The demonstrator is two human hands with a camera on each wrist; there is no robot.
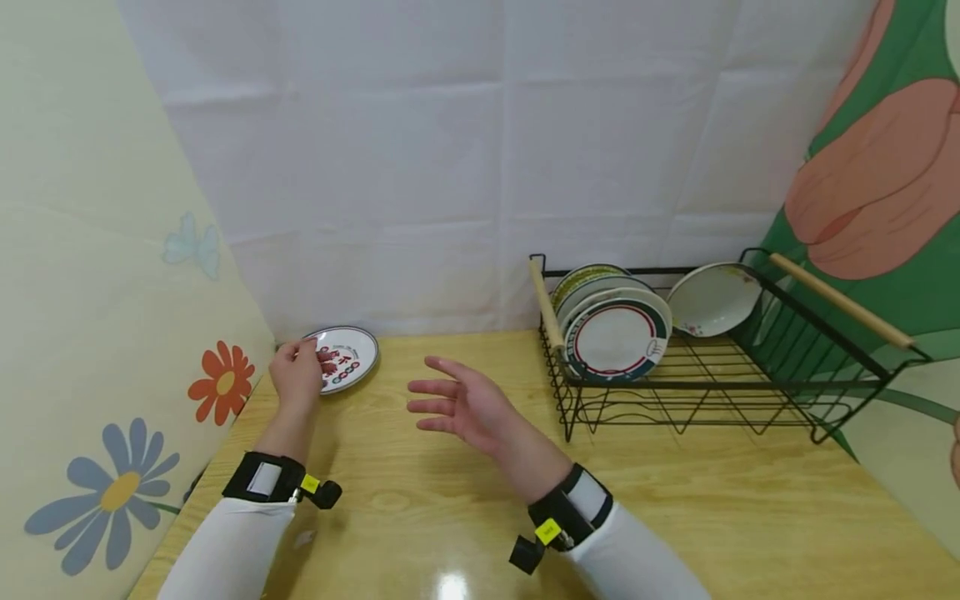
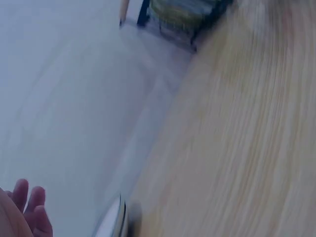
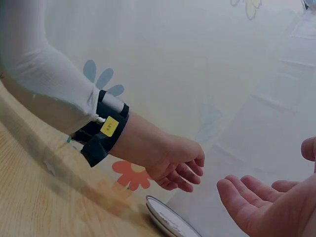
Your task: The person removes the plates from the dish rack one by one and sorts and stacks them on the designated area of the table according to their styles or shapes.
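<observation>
A white plate [image 1: 358,350] with a dark rim and red printed figures lies on the table at the far left, by the back wall. My left hand [image 1: 297,373] is at the plate's left side and overlaps its edge in the head view. From the right wrist view, the left hand [image 3: 173,160] hangs above the plate [image 3: 168,217], fingers loosely curled and holding nothing. My right hand [image 1: 468,407] hovers over the table to the right of the plate, fingers spread and palm turned left, with nothing in it.
On the right stands a black wire dish rack [image 1: 720,385] with wooden handles. Several plates [image 1: 613,340] stand upright in its left end, and a white bowl [image 1: 712,302] leans at its back. A white cloth wall [image 1: 390,167] closes off the table's rear.
</observation>
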